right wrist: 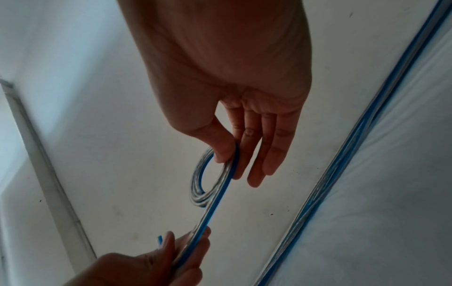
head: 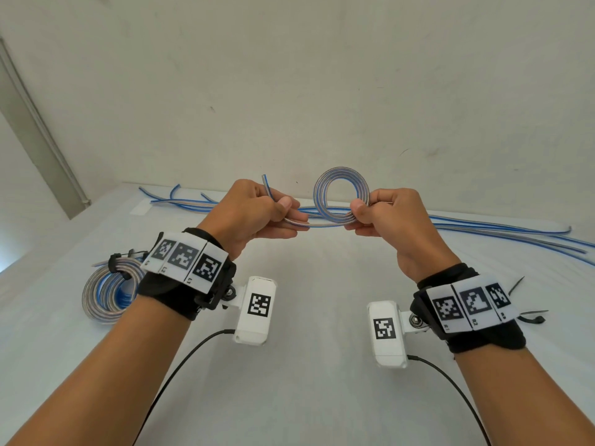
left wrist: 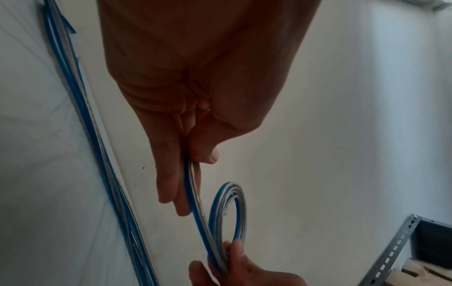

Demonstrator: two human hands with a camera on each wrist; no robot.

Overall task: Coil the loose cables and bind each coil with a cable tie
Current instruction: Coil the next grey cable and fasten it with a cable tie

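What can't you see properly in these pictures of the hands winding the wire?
- Head view: the finished coil is partly hidden by the left wrist strap.
- Head view: the black cable ties are mostly behind the right wrist strap, too few showing to count.
- Head view: the loose cables run off the right edge.
- Left wrist view: the right hand is cut off by the bottom edge.

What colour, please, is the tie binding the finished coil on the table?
Black; the tie on the finished coil shows best in the head view.
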